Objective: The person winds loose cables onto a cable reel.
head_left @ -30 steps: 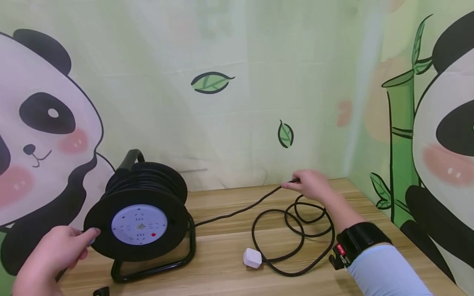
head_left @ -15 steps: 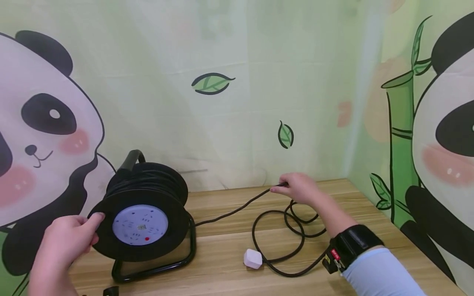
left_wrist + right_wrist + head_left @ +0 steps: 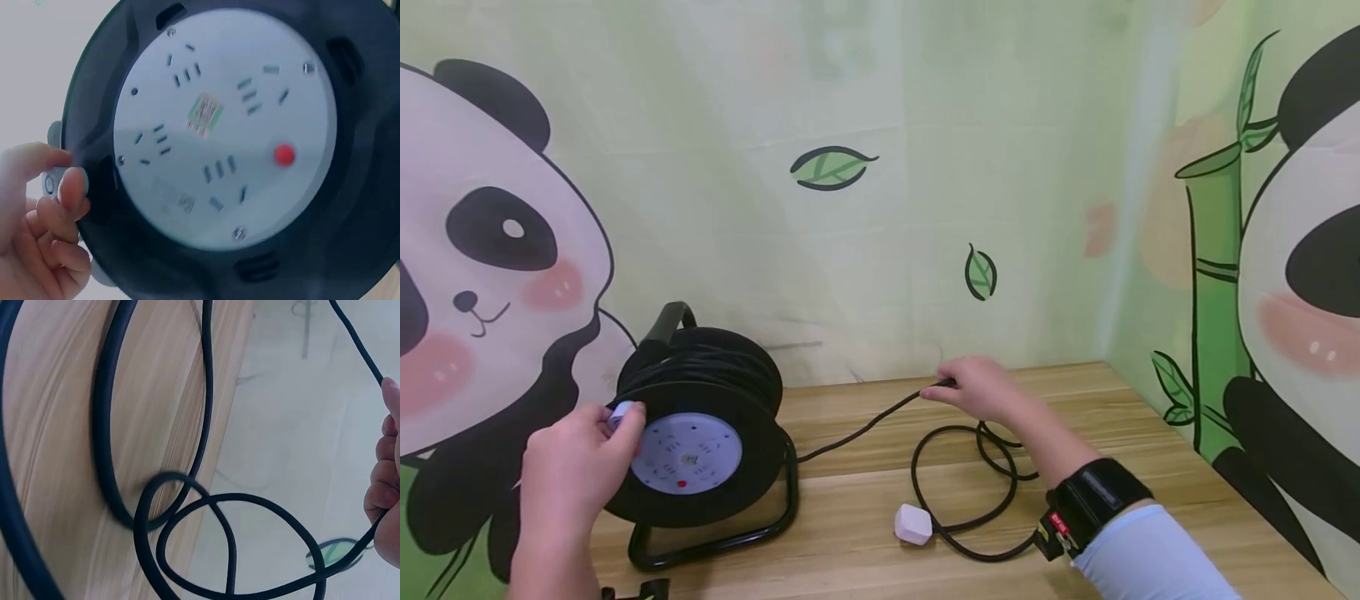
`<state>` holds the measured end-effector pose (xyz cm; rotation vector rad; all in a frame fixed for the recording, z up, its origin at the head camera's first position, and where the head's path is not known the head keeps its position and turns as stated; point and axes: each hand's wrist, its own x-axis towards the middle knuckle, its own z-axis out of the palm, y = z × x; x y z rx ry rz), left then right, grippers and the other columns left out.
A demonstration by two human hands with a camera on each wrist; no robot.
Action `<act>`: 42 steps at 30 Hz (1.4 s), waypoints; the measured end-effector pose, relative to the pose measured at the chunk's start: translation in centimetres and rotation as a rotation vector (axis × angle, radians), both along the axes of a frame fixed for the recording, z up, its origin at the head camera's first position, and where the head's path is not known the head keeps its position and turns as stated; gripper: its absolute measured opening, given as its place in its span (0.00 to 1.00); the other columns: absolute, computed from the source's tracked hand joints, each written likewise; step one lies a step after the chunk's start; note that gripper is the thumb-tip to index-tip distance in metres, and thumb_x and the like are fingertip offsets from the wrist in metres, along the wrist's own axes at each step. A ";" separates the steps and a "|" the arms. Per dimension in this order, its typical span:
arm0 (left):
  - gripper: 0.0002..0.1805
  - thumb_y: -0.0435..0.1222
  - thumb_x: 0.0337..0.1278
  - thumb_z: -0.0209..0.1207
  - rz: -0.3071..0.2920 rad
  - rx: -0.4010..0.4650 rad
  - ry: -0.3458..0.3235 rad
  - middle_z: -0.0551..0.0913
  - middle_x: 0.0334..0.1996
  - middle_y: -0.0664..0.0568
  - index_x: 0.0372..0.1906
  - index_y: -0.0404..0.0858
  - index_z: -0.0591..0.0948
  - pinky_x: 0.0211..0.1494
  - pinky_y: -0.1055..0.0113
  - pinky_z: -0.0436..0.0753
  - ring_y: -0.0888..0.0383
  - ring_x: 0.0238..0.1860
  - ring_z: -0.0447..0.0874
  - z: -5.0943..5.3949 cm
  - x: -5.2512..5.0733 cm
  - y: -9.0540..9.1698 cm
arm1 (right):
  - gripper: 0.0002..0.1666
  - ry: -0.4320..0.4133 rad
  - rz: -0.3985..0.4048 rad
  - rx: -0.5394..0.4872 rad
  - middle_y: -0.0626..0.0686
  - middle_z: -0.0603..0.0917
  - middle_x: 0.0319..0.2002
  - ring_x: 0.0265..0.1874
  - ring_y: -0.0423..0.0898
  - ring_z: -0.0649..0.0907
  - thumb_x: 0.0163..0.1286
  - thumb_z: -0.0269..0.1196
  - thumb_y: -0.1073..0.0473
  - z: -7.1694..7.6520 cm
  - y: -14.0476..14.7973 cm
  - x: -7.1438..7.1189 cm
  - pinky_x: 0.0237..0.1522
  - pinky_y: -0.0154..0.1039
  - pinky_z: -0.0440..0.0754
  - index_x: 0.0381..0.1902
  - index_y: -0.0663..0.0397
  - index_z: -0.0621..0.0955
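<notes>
A black cable reel (image 3: pixel 700 400) with a pale round socket panel (image 3: pixel 687 454) and a red button stands on its tube frame at the left. My left hand (image 3: pixel 576 467) pinches a small light-coloured knob (image 3: pixel 621 412) at the reel's upper left edge; the left wrist view shows the knob (image 3: pixel 55 182) between thumb and finger. Right of the reel, my right hand (image 3: pixel 981 390) grips the black cable (image 3: pixel 872 425), which runs to the reel. In the right wrist view the cable (image 3: pixel 356 339) passes through the curled fingers of that hand (image 3: pixel 384 469).
Loose cable loops (image 3: pixel 917 467) lie on the wooden table (image 3: pixel 842 533) below my right hand, with a white plug (image 3: pixel 913 524) at their end. Behind the table hangs a green backdrop (image 3: pixel 737 167) with printed pandas and leaves. A small black object (image 3: pixel 653 589) shows at the bottom edge.
My left hand has moved up and right with the knob, and the reel's face has turned clockwise. My right hand has moved left along with the cable, and fewer loops show on the table.
</notes>
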<state>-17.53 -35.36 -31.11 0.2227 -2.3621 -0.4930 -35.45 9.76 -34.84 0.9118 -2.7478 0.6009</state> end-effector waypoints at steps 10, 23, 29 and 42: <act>0.27 0.47 0.71 0.57 -0.006 -0.106 0.157 0.66 0.11 0.49 0.16 0.36 0.70 0.16 0.61 0.63 0.51 0.14 0.66 -0.6 -0.8 2.7 | 0.23 0.045 0.028 0.040 0.41 0.70 0.18 0.18 0.39 0.69 0.72 0.64 0.40 -0.3 -2.2 0.5 0.25 0.37 0.67 0.23 0.45 0.73; 0.30 0.48 0.75 0.51 -0.064 -0.109 0.175 0.61 0.11 0.51 0.14 0.39 0.66 0.18 0.60 0.60 0.51 0.13 0.62 -0.7 -1.4 5.1 | 0.25 0.116 0.082 0.076 0.39 0.68 0.16 0.17 0.37 0.68 0.73 0.62 0.39 -0.6 -4.4 1.1 0.24 0.36 0.65 0.21 0.43 0.71; 0.31 0.48 0.75 0.49 -0.065 -0.037 0.146 0.61 0.11 0.51 0.12 0.40 0.64 0.17 0.60 0.60 0.51 0.13 0.61 -0.9 -1.8 6.3 | 0.27 0.136 0.117 0.100 0.39 0.65 0.16 0.16 0.37 0.66 0.73 0.62 0.39 -0.7 -5.5 1.2 0.23 0.35 0.63 0.19 0.43 0.69; 0.31 0.45 0.74 0.51 -0.186 -0.022 0.015 0.59 0.11 0.54 0.11 0.41 0.62 0.16 0.62 0.60 0.56 0.13 0.57 -1.4 -2.7 8.7 | 0.27 0.137 0.175 0.170 0.39 0.63 0.16 0.17 0.37 0.65 0.76 0.58 0.37 -1.2 -9.1 2.1 0.23 0.36 0.63 0.20 0.41 0.67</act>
